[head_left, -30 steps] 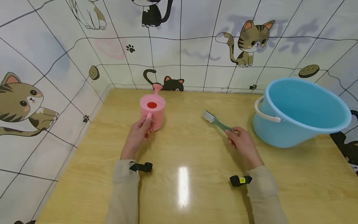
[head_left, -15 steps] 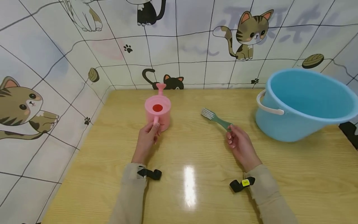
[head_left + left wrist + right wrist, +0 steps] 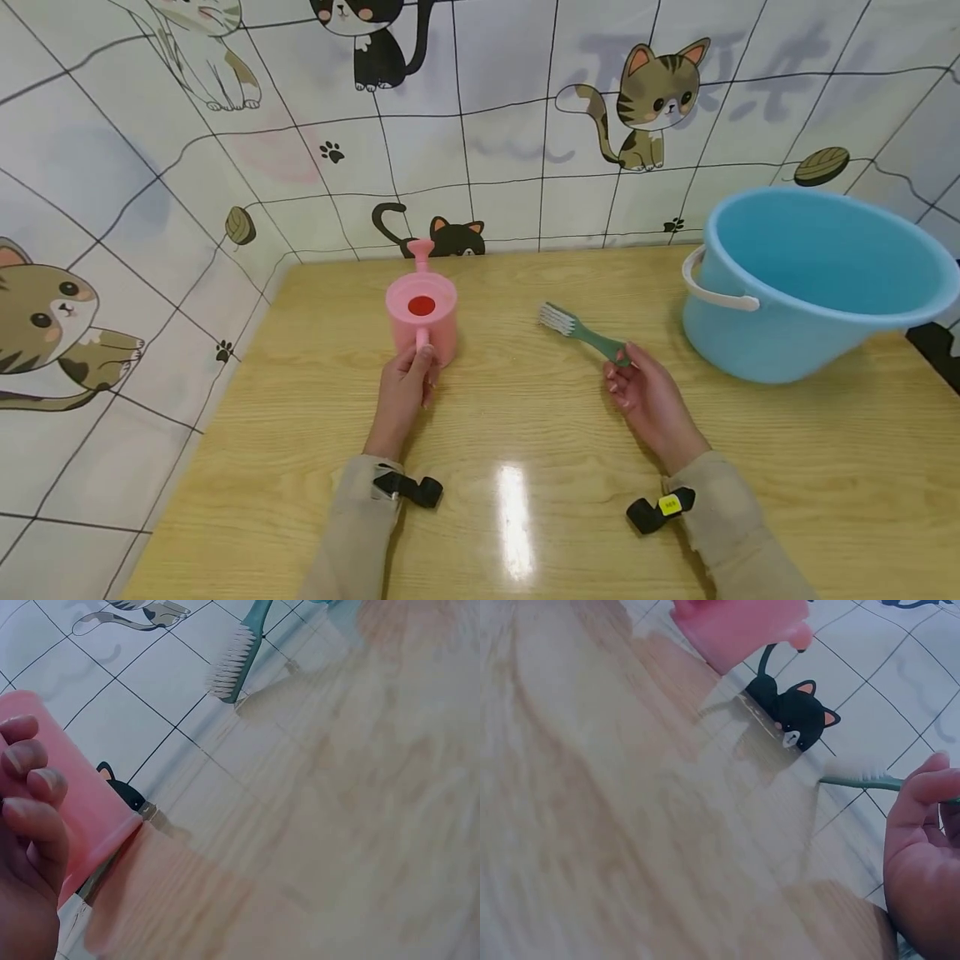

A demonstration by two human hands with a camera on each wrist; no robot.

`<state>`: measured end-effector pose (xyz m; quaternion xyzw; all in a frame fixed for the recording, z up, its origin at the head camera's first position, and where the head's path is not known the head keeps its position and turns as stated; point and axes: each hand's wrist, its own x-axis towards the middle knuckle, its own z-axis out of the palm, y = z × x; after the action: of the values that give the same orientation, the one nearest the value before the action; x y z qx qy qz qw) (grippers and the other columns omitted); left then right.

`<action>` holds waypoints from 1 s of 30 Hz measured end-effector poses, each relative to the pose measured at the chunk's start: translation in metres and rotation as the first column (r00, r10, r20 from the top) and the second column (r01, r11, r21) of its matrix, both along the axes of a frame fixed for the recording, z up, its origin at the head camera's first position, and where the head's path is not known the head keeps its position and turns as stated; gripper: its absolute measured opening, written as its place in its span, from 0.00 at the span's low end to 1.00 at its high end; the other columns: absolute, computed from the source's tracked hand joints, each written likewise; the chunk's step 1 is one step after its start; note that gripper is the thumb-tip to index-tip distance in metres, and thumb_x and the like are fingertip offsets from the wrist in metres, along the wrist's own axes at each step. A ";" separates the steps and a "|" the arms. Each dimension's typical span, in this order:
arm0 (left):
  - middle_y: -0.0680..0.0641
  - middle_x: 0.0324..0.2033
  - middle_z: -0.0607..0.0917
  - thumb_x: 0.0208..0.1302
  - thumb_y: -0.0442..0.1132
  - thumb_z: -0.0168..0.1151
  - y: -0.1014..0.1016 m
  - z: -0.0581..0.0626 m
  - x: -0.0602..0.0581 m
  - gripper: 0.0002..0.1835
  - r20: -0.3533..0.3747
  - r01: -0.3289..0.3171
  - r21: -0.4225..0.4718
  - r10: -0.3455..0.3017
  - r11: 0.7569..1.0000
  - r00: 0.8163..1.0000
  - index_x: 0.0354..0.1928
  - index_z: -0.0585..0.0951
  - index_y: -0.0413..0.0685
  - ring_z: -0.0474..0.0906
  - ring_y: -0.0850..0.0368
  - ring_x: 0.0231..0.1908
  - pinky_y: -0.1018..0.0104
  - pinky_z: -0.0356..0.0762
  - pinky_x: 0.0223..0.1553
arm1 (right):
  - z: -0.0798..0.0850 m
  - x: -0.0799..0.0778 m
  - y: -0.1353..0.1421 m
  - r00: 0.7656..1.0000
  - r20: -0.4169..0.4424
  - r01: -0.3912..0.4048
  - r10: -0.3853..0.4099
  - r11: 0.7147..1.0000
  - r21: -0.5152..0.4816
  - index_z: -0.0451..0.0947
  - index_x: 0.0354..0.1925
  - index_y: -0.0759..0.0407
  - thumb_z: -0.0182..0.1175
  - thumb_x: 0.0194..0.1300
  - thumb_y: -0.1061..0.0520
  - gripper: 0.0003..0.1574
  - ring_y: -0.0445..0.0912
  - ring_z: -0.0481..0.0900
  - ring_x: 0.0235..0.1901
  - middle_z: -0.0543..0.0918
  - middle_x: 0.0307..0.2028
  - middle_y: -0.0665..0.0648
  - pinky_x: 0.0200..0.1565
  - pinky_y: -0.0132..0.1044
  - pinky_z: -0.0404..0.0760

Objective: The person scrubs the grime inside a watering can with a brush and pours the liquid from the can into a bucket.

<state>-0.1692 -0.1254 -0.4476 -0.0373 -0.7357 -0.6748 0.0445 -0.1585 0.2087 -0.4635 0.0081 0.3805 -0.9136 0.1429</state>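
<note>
My left hand (image 3: 405,396) grips the handle of a small pink watering can (image 3: 441,329), whose spout points toward the back wall. A red patch shows inside its top. In the left wrist view, curled fingers (image 3: 45,784) lie against the can (image 3: 94,806); whether its base touches the table I cannot tell. Further right, my right hand (image 3: 652,404) pinches the handle end of a green brush (image 3: 596,340) with white bristles. The brush head points left toward the can. In the right wrist view the bristles (image 3: 859,771) face up, and the fingers partly hide the handle.
A large light-blue bucket (image 3: 780,342) with a white handle (image 3: 720,296) stands at the right, beyond my right hand. The wooden table (image 3: 480,433) meets cat-patterned walls at the back and left. Each wrist wears a black strap camera.
The head view has shifted a little. My right hand has turned so more of its curled fingers show. The watering can has moved slightly right, still held; the brush stays in my right hand.
</note>
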 end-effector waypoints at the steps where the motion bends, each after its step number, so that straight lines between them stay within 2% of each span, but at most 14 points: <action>1: 0.42 0.17 0.69 0.65 0.48 0.48 0.001 0.003 0.000 0.16 -0.023 0.004 0.000 -0.004 1.000 1.000 0.30 0.73 0.40 0.61 0.56 0.11 0.65 0.61 0.09 | 0.000 -0.001 0.001 1.000 -0.005 -0.004 0.003 1.000 -0.022 0.69 0.31 0.57 0.45 0.68 0.50 0.14 0.42 0.70 0.24 0.74 0.27 0.54 0.19 0.28 0.66; 6: 0.41 0.16 0.68 0.64 0.46 0.51 0.003 0.011 -0.005 0.17 -0.079 0.004 0.015 -0.002 1.000 0.997 0.30 0.74 0.37 0.61 0.59 0.13 0.70 0.57 0.11 | 0.001 -0.008 0.004 0.999 -0.044 -0.020 0.016 0.996 -0.090 0.69 0.33 0.59 0.45 0.68 0.51 0.13 0.43 0.71 0.25 0.74 0.29 0.55 0.18 0.28 0.67; 10: 0.45 0.15 0.69 0.62 0.48 0.52 0.003 0.010 -0.004 0.17 -0.052 -0.003 -0.027 0.001 1.000 0.999 0.30 0.76 0.38 0.61 0.59 0.14 0.71 0.57 0.14 | -0.001 -0.009 0.005 0.998 -0.047 -0.034 0.028 0.992 -0.119 0.69 0.32 0.59 0.42 0.69 0.52 0.15 0.43 0.71 0.25 0.74 0.28 0.55 0.18 0.28 0.67; 17: 0.50 0.12 0.66 0.60 0.48 0.55 -0.001 0.006 0.006 0.13 0.001 -0.026 -0.075 0.026 0.997 1.000 0.31 0.79 0.45 0.60 0.60 0.15 0.71 0.57 0.16 | -0.009 -0.001 -0.002 0.995 -0.077 -0.074 0.063 0.985 -0.154 0.70 0.31 0.59 0.36 0.71 0.53 0.19 0.44 0.71 0.26 0.74 0.29 0.56 0.19 0.30 0.67; 22: 0.49 0.14 0.67 0.61 0.43 0.56 0.000 0.007 0.006 0.08 0.002 -0.005 -0.105 0.005 0.994 1.000 0.29 0.77 0.48 0.61 0.60 0.17 0.71 0.58 0.18 | -0.012 -0.002 -0.005 0.993 -0.119 -0.052 0.025 0.973 -0.227 0.69 0.31 0.60 0.33 0.71 0.53 0.21 0.45 0.71 0.26 0.73 0.29 0.57 0.18 0.29 0.67; 26: 0.48 0.15 0.68 0.61 0.44 0.55 -0.002 -0.001 -0.001 0.08 0.016 0.029 -0.114 -0.028 0.993 0.999 0.29 0.76 0.47 0.63 0.57 0.18 0.69 0.61 0.19 | -0.011 -0.009 -0.006 0.993 -0.119 -0.027 -0.003 0.969 -0.247 0.69 0.30 0.60 0.34 0.71 0.52 0.21 0.46 0.71 0.27 0.73 0.29 0.57 0.17 0.29 0.65; 30: 0.48 0.15 0.69 0.59 0.51 0.56 -0.002 -0.013 -0.006 0.13 0.004 0.015 -0.137 -0.014 0.990 1.000 0.32 0.78 0.49 0.64 0.57 0.18 0.69 0.62 0.19 | -0.010 -0.014 -0.009 0.992 -0.122 0.007 -0.045 0.957 -0.291 0.69 0.31 0.60 0.35 0.71 0.52 0.20 0.47 0.69 0.27 0.73 0.30 0.57 0.18 0.30 0.64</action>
<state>-0.1750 -0.1270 -0.4606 -0.0446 -0.7803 -0.6228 0.0357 -0.1730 0.1999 -0.4740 -0.0662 0.2508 -0.9599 0.1060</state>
